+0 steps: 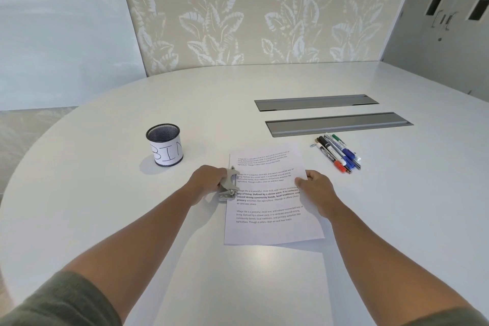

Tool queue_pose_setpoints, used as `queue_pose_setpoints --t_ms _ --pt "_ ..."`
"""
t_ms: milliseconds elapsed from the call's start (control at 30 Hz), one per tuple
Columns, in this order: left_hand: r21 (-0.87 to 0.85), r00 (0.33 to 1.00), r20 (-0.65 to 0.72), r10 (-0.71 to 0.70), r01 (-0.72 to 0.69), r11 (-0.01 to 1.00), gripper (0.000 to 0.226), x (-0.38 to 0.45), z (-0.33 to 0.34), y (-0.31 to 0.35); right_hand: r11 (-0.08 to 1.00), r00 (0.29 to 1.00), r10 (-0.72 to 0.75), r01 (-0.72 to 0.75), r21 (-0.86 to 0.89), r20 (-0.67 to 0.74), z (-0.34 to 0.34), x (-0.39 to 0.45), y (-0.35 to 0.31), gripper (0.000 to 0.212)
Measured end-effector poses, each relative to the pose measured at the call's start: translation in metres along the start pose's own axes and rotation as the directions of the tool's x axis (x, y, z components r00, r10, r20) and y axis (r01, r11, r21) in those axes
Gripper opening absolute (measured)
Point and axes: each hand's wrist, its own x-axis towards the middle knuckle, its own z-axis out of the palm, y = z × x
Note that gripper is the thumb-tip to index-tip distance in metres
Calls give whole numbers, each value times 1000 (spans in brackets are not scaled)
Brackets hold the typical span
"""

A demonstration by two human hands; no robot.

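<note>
A thin stack of printed paper sheets lies on the white table in front of me. At its left edge stands a small metal hole punch, and my left hand grips it from the left side. My right hand holds the stack's right edge, the thumb on top of the paper and the fingers curled at the edge. The sheets' left margin sits at the punch's mouth; I cannot tell how far in it reaches.
A black mesh cup labelled "BIN" stands to the left. Several markers and pens lie to the right of the paper, with a small clip beside them. Two grey cable hatches are set into the table farther back.
</note>
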Motion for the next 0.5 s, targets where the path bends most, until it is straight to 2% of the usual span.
queue_pose_setpoints --t_ms 133,300,433,500 --pt "3 999 -9 -51 51 999 18 -7 2 1 999 1000 -14 14 -34 -6 1 -1 1 11" --pt "23 996 -36 -83 84 996 14 -11 2 3 997 999 -35 35 -71 -9 3 0 1 13" --pt "-28 997 -36 -66 65 997 24 -8 1 1 992 997 -45 38 -121 -56 5 2 1 11" --pt "-59 997 -28 -76 75 995 25 -6 0 1 988 995 -21 6 -157 -93 6 3 -1 35"
